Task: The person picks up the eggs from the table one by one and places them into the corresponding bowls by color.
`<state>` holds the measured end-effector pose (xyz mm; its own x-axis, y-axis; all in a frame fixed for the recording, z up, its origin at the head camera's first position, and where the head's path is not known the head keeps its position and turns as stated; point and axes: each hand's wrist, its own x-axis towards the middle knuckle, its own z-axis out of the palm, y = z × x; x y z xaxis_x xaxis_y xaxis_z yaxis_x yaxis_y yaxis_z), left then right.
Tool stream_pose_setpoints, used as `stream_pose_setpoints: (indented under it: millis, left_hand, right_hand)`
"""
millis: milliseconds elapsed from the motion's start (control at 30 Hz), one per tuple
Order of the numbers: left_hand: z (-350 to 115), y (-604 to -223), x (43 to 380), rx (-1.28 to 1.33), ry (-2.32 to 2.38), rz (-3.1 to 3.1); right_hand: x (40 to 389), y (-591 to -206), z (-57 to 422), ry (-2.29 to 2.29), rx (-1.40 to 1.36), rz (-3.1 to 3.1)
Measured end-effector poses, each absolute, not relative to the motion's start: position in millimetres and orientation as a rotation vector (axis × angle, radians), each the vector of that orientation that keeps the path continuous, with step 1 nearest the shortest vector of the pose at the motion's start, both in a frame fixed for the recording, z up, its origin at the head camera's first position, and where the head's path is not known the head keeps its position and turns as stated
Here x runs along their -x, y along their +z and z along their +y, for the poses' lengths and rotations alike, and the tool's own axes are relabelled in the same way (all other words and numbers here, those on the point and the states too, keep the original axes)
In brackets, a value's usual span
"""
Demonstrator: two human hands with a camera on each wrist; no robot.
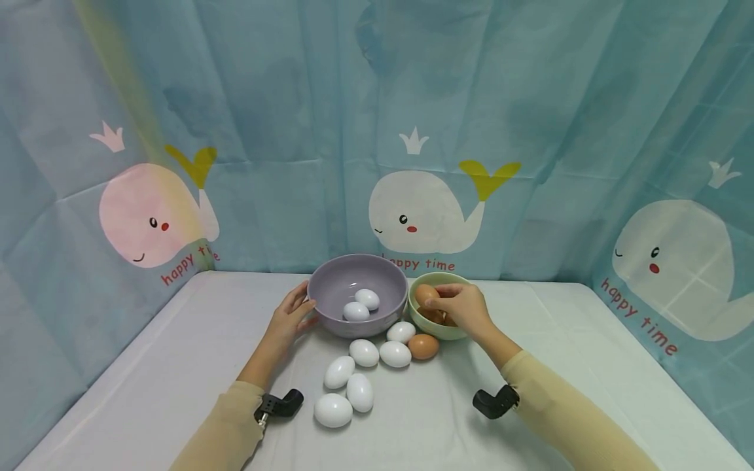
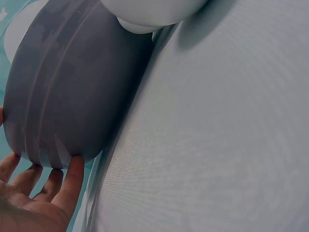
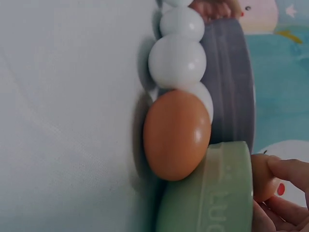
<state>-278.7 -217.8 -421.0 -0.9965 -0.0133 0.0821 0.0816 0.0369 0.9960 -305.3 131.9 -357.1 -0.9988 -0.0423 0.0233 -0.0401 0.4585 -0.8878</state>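
At the upper right of the table my right hand (image 1: 467, 306) pinches a brown egg (image 1: 425, 296) between thumb and fingers, over the light green bowl (image 1: 446, 332). More brown eggs show inside that bowl, partly hidden by the hand. In the right wrist view the held egg (image 3: 262, 176) is beside the bowl's rim. My left hand (image 1: 288, 317) rests against the outside of the purple bowl (image 1: 330, 317). In the left wrist view its extended fingers (image 2: 72, 181) touch the bowl's wall. Two white eggs (image 1: 362, 305) lie inside the purple bowl.
Several white eggs (image 1: 360, 392) lie on the white table (image 1: 194, 366) in front of the bowls. A single brown egg (image 1: 423, 347) sits by the green bowl's base, next to a white one. Behind the bowls hangs a blue curtain (image 1: 330, 209) with whale prints.
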Motion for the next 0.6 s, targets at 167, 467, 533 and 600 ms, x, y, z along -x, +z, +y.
stream_pose_setpoints:
  millis: [167, 467, 533, 600]
  left_hand:
    - [-217, -419, 277, 0.079, -2.127, -2.218]
    - [-217, -419, 277, 0.078, -2.137, -2.208]
    - [-218, -419, 277, 0.080, -2.141, -2.203]
    - [-218, -420, 277, 0.078, -2.144, -2.202]
  right_hand:
    - [311, -361, 130, -1.600, 0.046, 2.704]
    - [317, -363, 124, -1.499, 0.078, 2.794]
    - [318, -363, 123, -1.493, 0.092, 2.803]
    - [318, -362, 122, -1.505, 0.094, 2.790]
